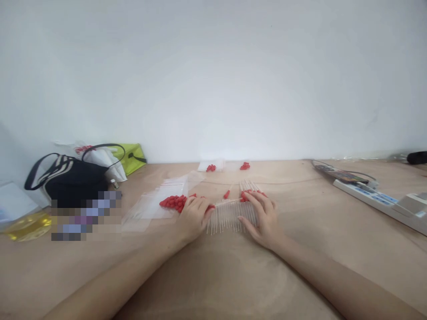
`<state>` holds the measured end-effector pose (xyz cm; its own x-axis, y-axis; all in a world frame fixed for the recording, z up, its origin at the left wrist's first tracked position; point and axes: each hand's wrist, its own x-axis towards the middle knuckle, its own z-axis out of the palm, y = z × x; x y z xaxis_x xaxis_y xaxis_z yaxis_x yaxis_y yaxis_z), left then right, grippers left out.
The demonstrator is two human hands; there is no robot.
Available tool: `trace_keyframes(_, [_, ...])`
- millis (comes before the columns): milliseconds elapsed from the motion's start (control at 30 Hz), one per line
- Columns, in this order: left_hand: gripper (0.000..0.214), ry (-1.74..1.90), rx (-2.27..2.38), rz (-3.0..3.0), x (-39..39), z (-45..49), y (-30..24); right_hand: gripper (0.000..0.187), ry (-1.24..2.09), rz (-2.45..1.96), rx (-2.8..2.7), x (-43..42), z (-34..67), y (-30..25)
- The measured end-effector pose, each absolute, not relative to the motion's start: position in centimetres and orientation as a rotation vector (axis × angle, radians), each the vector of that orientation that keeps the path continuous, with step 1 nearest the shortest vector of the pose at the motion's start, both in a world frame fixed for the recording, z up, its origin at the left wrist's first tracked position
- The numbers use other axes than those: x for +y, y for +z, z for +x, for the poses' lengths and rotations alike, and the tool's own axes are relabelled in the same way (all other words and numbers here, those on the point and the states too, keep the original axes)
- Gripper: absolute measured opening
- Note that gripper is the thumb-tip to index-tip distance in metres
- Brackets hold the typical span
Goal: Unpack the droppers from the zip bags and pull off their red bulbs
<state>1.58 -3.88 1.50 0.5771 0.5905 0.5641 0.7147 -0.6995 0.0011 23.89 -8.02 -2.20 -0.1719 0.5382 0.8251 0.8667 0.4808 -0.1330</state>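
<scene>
A row of thin clear tubes (pixel 228 215) lies side by side on the wooden table (pixel 213 284) in front of me. My left hand (pixel 193 217) rests at the row's left end, fingers curled against the tubes and a red cap. My right hand (pixel 262 215) lies on the row's right side, fingers stretched flat over the tubes. A heap of small red caps (pixel 172 202) sits just left of my left hand, on a clear plastic bag (pixel 156 202). More red caps (pixel 248 194) lie beyond my right hand, and one stray cap (pixel 227 194) lies between.
A black striped bag (pixel 68 178) and a green pouch (pixel 131 156) stand at the back left, with a yellow glass dish (pixel 28 226) nearer. Two small piles of red caps (pixel 211 167) lie by the wall. A white power strip (pixel 380 200) runs along the right.
</scene>
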Motion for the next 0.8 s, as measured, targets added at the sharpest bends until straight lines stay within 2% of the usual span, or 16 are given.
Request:
trace_keyframes(100, [0.015,-0.940,-0.900,-2.604,-4.9,0.6,0.1,0.052,-0.505,-1.110,-1.983,-8.5,23.6,-1.7])
trace_keyframes(433, [0.010,-1.086,-0.610,-2.636,-5.2,1.9,-0.2,0.017,-0.451,-0.927,-2.167,-8.9,22.2,-1.8])
trace_keyframes(800, [0.019,-1.002,-0.579,-2.636,-5.9,1.8,0.1,0.021,-0.424,-0.875,-2.189,-9.2,22.2,-1.4])
